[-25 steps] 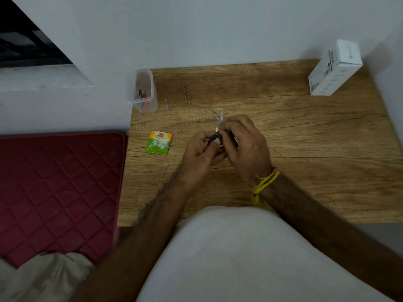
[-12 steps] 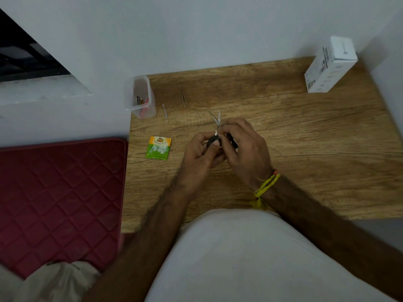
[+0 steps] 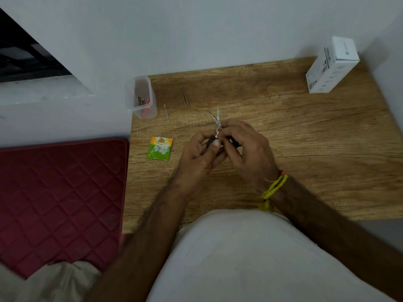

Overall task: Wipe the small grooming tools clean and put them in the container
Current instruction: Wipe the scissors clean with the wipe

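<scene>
Small scissors [image 3: 217, 119] with dark handles are held over the middle of the wooden table [image 3: 305, 149], their blades parted and pointing away from me. My left hand [image 3: 200, 153] grips the dark handle, thumb on top. My right hand [image 3: 246, 149] pinches a small white wipe against the blades near the pivot. A clear plastic container [image 3: 141, 97] stands at the table's back left corner with a few tools inside. Metal tweezers [image 3: 184, 97] and a thin metal tool [image 3: 166, 113] lie on the table just right of the container.
A green and orange wipe sachet [image 3: 160, 148] lies left of my hands. A white carton [image 3: 331, 66] stands at the back right corner. A dark red quilted mat [image 3: 58, 197] lies left of the table. White walls close the back and right.
Both hands keep hold of the scissors and wipe with only small finger shifts. The view has tilted a little, so everything sits slightly lower in frame.
</scene>
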Available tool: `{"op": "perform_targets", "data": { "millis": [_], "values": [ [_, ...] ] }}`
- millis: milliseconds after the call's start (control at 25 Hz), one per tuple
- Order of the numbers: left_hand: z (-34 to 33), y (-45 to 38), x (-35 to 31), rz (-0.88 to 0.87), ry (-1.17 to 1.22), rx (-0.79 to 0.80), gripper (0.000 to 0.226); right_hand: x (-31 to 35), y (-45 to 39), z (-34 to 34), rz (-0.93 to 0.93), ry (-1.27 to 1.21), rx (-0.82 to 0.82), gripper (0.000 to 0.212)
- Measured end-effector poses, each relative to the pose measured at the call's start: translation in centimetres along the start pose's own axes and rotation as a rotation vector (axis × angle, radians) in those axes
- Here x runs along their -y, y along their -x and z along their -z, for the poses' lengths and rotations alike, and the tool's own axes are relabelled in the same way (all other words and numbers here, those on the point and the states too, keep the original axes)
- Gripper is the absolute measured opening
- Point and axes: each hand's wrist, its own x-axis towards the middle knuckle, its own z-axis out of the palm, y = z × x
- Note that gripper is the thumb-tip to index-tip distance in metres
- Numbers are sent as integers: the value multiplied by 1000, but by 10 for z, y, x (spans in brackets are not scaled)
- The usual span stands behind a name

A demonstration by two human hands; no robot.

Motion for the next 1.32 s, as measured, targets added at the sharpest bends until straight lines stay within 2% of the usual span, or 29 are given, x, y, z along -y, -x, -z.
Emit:
{"op": "perform_targets", "data": {
  "millis": [80, 120, 320, 440, 600, 720, 1040, 1320],
  "values": [
    [1, -4, -6, 52, -39, -15, 46, -3, -2, 1, 11, -21, 26, 14],
    [3, -7, -10, 76, -74, -39, 48, -3, -4, 1, 30, -23, 60, 13],
    [12, -20, -27, 104, -146, -119, 15, 0, -17, 2, 79, -62, 112, 11],
    [14, -22, -30, 113, -139, -167, 7, 0, -18, 10, 11, -87, 17, 9],
    [10, -20, -26, 77, -197, -314, 15, 9, -7, 10, -28, 10, -166, 6],
    [1, -19, -26, 24, -203, -355, 8, 10, -1, 8, 34, 125, -217, 7],
    [-5, -21, -23, 6, -193, -416, 11, 7, -3, -4, 97, 208, -120, 12],
    [-4, -21, -18, -70, -239, -437, 10, 6, -2, -5, 122, 227, -123, 13]
  ]
}}
